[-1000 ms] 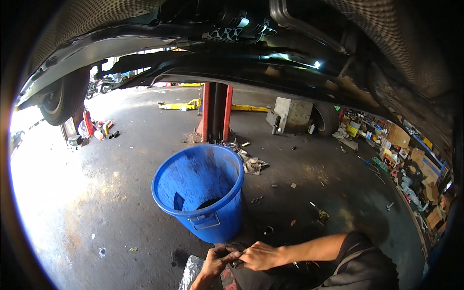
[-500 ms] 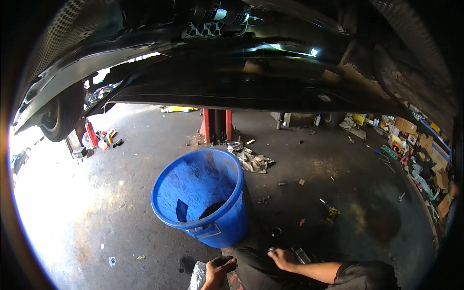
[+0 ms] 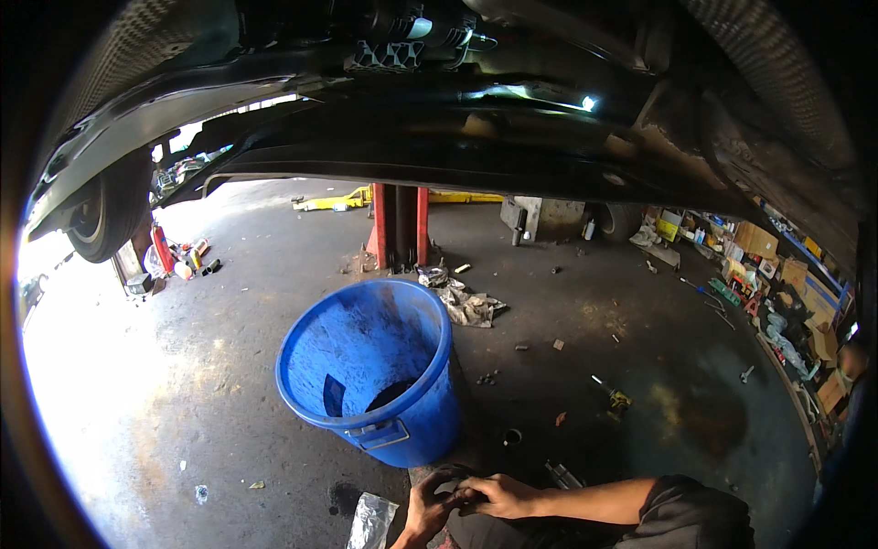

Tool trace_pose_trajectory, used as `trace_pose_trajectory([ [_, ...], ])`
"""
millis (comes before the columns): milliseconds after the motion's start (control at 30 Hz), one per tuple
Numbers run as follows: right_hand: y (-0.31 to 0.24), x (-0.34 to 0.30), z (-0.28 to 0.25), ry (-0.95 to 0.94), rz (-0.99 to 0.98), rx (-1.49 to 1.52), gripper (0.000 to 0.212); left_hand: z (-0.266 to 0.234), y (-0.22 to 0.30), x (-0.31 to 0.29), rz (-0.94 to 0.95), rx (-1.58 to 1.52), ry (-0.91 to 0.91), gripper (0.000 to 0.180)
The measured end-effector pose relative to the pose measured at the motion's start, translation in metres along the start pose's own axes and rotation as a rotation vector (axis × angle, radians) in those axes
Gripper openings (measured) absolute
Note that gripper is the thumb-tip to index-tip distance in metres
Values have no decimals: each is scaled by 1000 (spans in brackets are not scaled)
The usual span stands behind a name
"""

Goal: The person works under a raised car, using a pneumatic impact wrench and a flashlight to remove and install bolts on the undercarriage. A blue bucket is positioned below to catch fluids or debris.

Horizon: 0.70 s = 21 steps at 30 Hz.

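Note:
My left hand (image 3: 426, 508) and my right hand (image 3: 501, 497) meet in front of my dark-clothed legs, low in the view. The fingers of both are curled in and touch each other. Whatever lies between them is small, dark and too hidden to name. Just beyond my hands stands a large blue plastic tub (image 3: 443, 423) with a metal handle, its inside smeared dark. Beside my left forearm is a shiny silver foil packet (image 3: 372, 522). Past my right hand lies a grey metal piece (image 3: 564, 475), and a small dark round cup (image 3: 512, 437) stands on the floor.
Overhead hangs the dark underside of a raised car (image 3: 412, 151), with a wheel (image 3: 110, 215) at left. A red post (image 3: 400, 229) rises behind the tub beside a crumpled rag (image 3: 471, 304). A yellow-and-black tool (image 3: 619, 400) lies on the floor. Cluttered boxes (image 3: 754, 240) line the right.
My right hand has moved left from beside the grey metal piece to meet my left hand, which has risen slightly. The view has shifted a little.

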State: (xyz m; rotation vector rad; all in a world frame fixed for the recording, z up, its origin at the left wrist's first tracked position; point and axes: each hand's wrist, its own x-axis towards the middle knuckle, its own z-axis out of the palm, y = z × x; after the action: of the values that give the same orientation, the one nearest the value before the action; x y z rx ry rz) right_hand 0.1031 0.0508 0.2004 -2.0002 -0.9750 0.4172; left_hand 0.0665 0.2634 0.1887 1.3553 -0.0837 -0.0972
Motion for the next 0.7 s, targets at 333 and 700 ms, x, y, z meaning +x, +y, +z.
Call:
trace_pose_trajectory([
  [333, -166, 40, -89, 402, -331, -474, 38, -40, 14, 3, 13, -126, -6, 52],
  [700, -413, 80, -263, 606, -120, -895, 37, -59, -41, 20, -52, -29, -90, 39],
])
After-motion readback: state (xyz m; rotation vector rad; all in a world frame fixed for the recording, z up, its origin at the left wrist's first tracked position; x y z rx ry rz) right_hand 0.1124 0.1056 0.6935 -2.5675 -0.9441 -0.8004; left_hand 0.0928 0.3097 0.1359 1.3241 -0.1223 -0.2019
